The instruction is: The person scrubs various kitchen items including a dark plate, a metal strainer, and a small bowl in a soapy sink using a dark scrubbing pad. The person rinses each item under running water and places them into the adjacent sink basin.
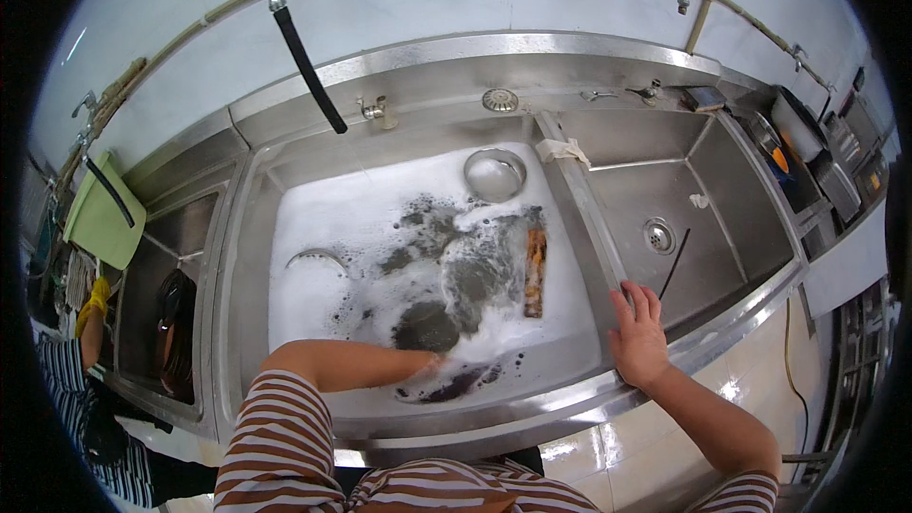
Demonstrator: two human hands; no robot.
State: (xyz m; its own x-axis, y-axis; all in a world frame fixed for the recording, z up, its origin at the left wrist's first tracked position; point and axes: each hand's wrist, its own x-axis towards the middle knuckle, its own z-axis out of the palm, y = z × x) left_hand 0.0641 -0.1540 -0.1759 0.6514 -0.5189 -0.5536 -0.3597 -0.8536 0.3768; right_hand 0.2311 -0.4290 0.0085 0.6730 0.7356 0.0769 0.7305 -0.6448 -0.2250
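Note:
My left hand is sunk past the wrist in the soapy water of the middle stainless steel sink basin. Suds and water hide its fingers and anything they may touch. My right hand rests on the front end of the metal divider between two basins, holding nothing, its fingertips over the edge. To the left of that hand, a brown, worn, wood-like block floats in the foam. A round metal bowl sits farther back, foam inside it. Another curved metal rim breaks the suds at left.
A white cloth hangs over the divider. The right basin holds a thin dark stick. A black hose dangles from a tap. At far left are a green tub and another person's yellow-gloved hand.

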